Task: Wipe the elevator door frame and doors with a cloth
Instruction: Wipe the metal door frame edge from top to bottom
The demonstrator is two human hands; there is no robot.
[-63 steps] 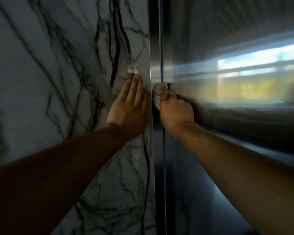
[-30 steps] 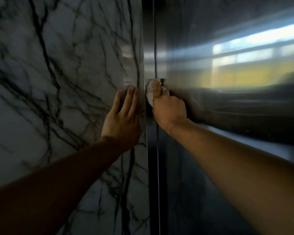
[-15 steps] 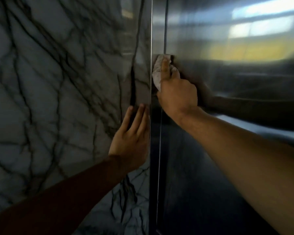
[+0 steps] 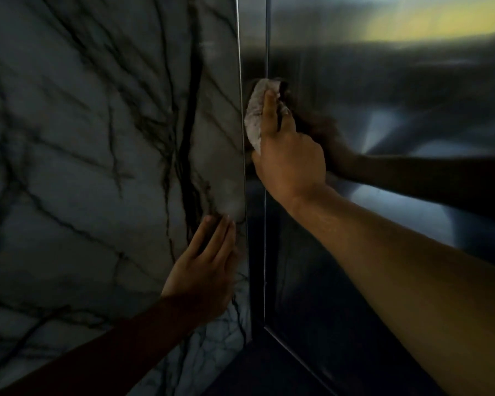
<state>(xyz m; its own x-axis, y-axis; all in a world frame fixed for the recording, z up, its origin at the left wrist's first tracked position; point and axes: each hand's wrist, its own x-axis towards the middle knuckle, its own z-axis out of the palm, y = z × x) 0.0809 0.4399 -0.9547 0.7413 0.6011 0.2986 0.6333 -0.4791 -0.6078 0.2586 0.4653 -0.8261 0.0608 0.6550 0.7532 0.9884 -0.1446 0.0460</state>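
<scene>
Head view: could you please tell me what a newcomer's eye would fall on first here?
First, the right hand at centre, pressing a pale cloth against the steel door frame. Next, the left hand lower down, laid flat on the dark-veined marble wall just left of the frame. Last, a yellow reflection glows at top right on the metal door.

Dim light here. A pale marble wall veined with dark streaks fills nine o'clock. Toward one o'clock, a blurred yellow reflection glows. Dark floor at six.
</scene>
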